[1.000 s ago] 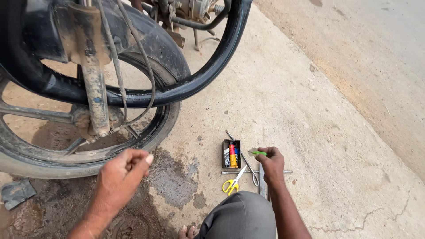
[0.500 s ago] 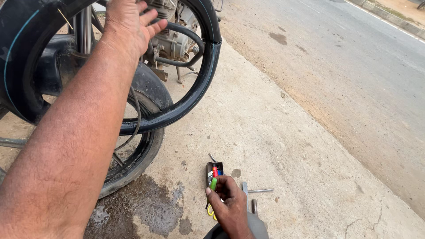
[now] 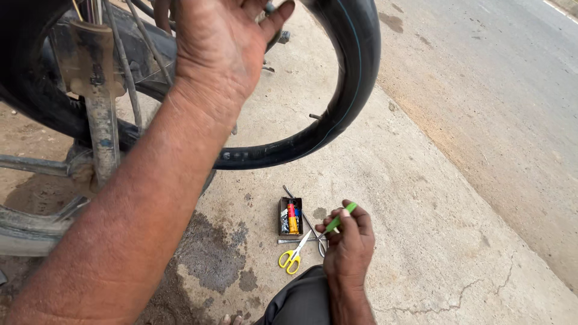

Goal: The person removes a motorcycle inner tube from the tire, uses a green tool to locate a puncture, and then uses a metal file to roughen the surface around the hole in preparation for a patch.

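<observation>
A slim green tool (image 3: 341, 216) is being gripped in the right hand (image 3: 350, 247), the fingers being closed around its lower part so that only the upper end is showing; whether it is a marker, a file or something else cannot be told; it is being held low, just above the concrete ground (image 3: 421, 198) and just beside a small open box (image 3: 290, 216). In the box a red-and-yellow tube is lying; yellow-handled scissors (image 3: 293, 257) are lying just in front of the box, and thin metal tools are lying near them, partly hidden by the hand.

The left hand (image 3: 220, 45) is being raised to a black inner tube (image 3: 355, 78), which is already hanging outside the tyre in a wide loop; the fingers are being held spread and bent at the tube's upper part, but whether anything is actually clasped cannot be told, the palm side being turned away. The valve stem is sticking out of the tube's inner side.

Behind the tube a motorcycle wheel (image 3: 36, 235) is standing, with a muddy fork leg and spokes; a dark wet patch (image 3: 211, 253) is drying on the concrete beside a bent knee in grey trousers; a paved road is running along the right.

As a judgement: the tube is out and the kit is laid open; no patch is being seen on the rubber, so the mending itself seems to be remaining.
</observation>
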Motion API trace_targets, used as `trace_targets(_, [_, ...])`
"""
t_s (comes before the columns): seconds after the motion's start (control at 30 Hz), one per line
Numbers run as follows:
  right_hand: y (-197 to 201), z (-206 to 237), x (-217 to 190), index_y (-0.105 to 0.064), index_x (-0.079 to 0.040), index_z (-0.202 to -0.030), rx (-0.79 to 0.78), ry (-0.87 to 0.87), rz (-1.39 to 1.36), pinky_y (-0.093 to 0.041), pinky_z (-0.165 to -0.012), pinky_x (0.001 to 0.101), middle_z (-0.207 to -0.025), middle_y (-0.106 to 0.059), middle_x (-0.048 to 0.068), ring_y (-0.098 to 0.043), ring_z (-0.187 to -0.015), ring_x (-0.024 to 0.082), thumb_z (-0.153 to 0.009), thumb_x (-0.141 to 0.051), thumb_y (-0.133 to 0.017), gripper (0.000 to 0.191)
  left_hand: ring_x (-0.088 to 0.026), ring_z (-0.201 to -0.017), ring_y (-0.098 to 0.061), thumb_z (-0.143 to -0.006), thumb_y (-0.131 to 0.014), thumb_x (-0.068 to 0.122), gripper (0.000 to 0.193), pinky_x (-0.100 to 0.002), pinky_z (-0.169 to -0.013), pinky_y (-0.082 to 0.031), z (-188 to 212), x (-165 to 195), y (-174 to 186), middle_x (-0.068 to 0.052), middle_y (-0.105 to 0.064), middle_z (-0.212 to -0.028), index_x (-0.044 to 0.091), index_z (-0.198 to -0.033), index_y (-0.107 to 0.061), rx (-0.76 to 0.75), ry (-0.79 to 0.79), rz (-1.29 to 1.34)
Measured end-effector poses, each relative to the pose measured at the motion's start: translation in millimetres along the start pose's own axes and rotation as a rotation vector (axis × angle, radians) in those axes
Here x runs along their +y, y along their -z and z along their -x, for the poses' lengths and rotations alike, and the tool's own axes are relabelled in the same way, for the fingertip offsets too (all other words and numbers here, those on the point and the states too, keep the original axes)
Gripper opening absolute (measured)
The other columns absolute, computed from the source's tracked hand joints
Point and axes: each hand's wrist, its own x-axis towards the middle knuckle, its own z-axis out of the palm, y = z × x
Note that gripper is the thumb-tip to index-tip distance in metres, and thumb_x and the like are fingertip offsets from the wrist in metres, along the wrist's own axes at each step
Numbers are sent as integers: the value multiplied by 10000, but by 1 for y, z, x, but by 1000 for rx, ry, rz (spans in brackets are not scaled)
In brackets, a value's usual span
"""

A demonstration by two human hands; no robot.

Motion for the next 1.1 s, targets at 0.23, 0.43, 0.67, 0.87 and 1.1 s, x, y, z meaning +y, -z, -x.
trace_targets(0.23, [50,-2,-30,-526,3,-1248,136,113,-12,-468,-564,283,-963,-658,127,-603,-739,167,-1001,-54,-478,258,-268,-1164,-620,-946,-619,645,650,-560,-1164,-505,152,82,-72,-120,-633,-1139,79,-1259,-558,209,342,131])
trace_targets(0.43, [54,31,-25,-565,49,-1322,-71,144,322,-460,-596,265,-980,-655,125,-592,-773,137,-986,-45,-558,350,-270,-990,-731,-1046,-604,522,506,-562,-922,-617,258,200,-73,-127,-718,-1020,37,-1184,-630,460,531,153])
trace_targets(0.67, [-11,84,-7,-709,32,-1267,-646,9,665,-448,-635,274,-932,-716,102,-547,-742,128,-914,-122,-648,391,-250,-769,-744,-1089,-472,573,535,-529,-758,-651,316,343,-21,-119,-702,-921,96,-1224,-672,897,509,-371])
trace_targets(0.87, [-110,151,30,-795,-57,-1184,-1516,75,759,-571,-817,317,-988,-723,67,-693,-942,165,-869,-295,-826,396,-245,-776,-727,-1115,-608,442,510,-432,-686,-637,327,395,34,-187,-703,-945,-58,-1210,-646,754,318,-602])
trace_targets(1.1, [-182,242,98,-593,-47,-1413,-2100,287,533,-532,-1058,426,-1328,-675,177,-662,-1242,319,-746,-409,-886,813,-185,-839,-731,-994,-772,323,524,-297,-727,-637,315,414,46,-171,-733,-1026,-137,-1209,-644,797,249,-717])
